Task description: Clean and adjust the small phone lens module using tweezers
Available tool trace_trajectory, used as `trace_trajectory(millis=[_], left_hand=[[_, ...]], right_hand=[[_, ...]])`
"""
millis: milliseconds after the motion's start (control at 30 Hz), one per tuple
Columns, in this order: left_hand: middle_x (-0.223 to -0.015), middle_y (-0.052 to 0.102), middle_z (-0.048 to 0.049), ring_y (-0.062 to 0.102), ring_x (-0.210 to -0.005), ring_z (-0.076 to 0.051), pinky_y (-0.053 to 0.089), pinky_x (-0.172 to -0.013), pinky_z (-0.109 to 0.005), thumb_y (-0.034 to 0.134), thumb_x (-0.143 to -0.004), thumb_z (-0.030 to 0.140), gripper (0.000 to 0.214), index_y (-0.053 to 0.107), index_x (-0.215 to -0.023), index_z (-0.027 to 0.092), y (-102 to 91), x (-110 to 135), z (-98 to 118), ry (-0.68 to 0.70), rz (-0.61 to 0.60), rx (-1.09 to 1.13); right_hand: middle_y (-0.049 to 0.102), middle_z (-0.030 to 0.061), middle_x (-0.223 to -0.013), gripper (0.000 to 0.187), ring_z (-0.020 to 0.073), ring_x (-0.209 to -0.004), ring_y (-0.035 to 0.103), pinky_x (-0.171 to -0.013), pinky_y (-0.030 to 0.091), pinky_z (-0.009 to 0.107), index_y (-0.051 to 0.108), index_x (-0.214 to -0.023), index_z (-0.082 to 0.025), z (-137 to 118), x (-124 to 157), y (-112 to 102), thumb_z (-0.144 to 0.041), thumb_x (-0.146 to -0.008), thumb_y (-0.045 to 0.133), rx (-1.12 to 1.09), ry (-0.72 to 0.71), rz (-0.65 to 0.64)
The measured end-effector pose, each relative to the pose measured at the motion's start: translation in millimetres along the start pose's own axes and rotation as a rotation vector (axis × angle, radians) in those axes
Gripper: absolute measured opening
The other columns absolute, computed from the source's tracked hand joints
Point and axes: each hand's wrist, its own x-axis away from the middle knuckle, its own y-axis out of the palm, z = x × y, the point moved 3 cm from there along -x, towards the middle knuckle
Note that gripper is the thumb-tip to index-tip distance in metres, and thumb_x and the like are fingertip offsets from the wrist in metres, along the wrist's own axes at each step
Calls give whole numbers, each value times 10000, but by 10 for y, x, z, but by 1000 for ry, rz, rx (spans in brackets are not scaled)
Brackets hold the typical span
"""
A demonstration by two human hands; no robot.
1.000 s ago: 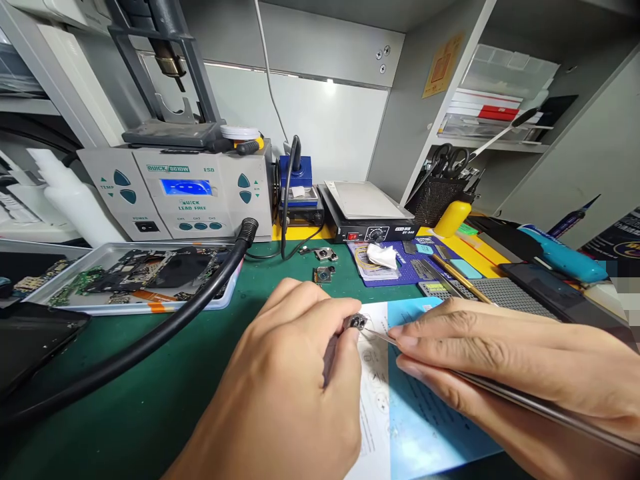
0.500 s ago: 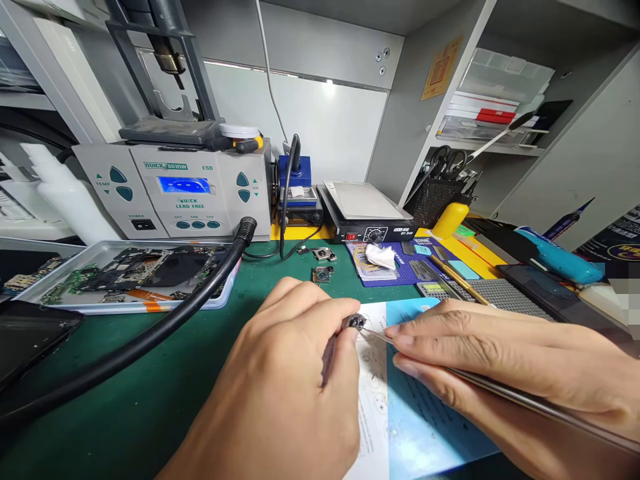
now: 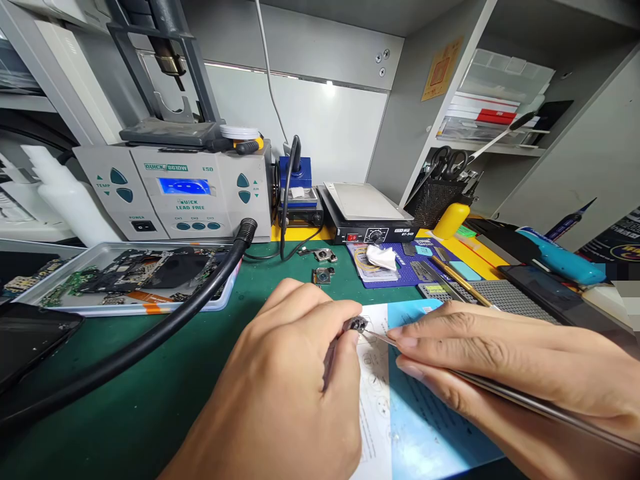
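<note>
Between the thumb and index finger of my left hand (image 3: 295,360) is a small phone camera module (image 3: 356,325), dark with round lens openings, partly hidden by the fingers. My right hand (image 3: 480,353) grips a slim metal pick (image 3: 525,400) like a pen. Its fine tip meets the right edge of the module, though the exact contact is too small to make out. Under both hands lies a white and blue printed sheet (image 3: 420,433). Two more small camera parts, one upper (image 3: 323,255) and one lower (image 3: 323,275), rest on the green mat (image 3: 150,373) beyond my left hand.
A thick black hose (image 3: 165,340) crosses the left side from a hot-air station (image 3: 175,193). Behind it lies a tray (image 3: 125,309) of circuit boards. A heating plate (image 3: 370,203) stands at the back. Blades and a gold-coloured tool (image 3: 463,280) lie at right.
Both hands keep their grips and hardly move. The camera module looks slightly tilted compared with before, and the pick's tip stays at its right edge. The whole view shifts very slightly.
</note>
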Motion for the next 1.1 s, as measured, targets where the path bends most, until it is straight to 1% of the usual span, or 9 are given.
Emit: trace_trajectory(millis=[167,267,367,467,567,700,800,900,1100], left_hand=[[-807,672,-29,635,-789,-193,507,-667,-322,546,-891,147,187,721,-849,197,6,-12,4,10,-13,-7],[-826,677,-24,635,-805,-190,504,-680,-319,541,-895,138,191,717,-860,203,7,-12,7,-3,-26,-12],[-841,679,-21,636,-822,-189,501,-706,-319,543,-898,135,190,720,-889,203,2,-10,8,-14,-39,-11],[-831,676,-16,633,-824,-187,495,-706,-316,546,-900,141,187,722,-897,204,-3,-5,4,-16,-51,3],[-822,675,-6,632,-825,-183,489,-695,-310,557,-898,144,178,721,-904,214,-3,3,-7,-20,-59,19],[-821,682,6,630,-809,-173,479,-671,-302,570,-894,150,162,714,-882,223,-1,-3,-27,-31,-73,33],[-824,688,13,631,-808,-171,473,-656,-295,574,-888,143,164,712,-880,232,-6,-21,-33,-36,-90,45],[-821,693,15,633,-811,-173,471,-656,-294,572,-884,138,166,705,-853,231,-15,-35,-32,-44,-108,54],[-811,696,21,626,-784,-177,471,-680,-311,572,-878,140,168,702,-827,233,-38,-46,-17,-51,-111,34]], right_hand=[[803,-32,-1041,423,225,-862,786,-809,661,295,721,-1116,-333,10,7,13,-80,-780,765,28,-12,9],[806,-8,-1019,346,198,-861,783,-811,650,244,724,-1075,-273,0,-4,15,-59,-804,734,21,-69,22],[803,0,-1034,343,168,-891,775,-833,625,185,718,-1063,-240,-9,-23,12,-17,-802,710,22,-98,13],[800,-10,-1050,345,149,-913,769,-871,602,156,711,-1060,-241,-14,-35,6,-10,-803,706,26,-92,-3],[805,-11,-1036,302,144,-909,771,-908,588,156,715,-1045,-239,-19,-33,4,-34,-824,702,9,-80,6],[806,-19,-1045,280,147,-918,771,-892,594,155,723,-1054,-256,-3,-17,16,-71,-845,705,15,-49,6],[804,-30,-1060,283,147,-927,770,-885,598,156,721,-1071,-275,12,-5,25,-93,-854,712,41,-52,-14],[807,-44,-1046,270,147,-918,771,-895,598,167,724,-1072,-293,14,4,20,-121,-863,716,62,-59,-1],[805,-45,-1067,241,137,-918,769,-934,575,156,739,-1072,-282,11,12,17,-142,-878,710,55,-22,-5]])
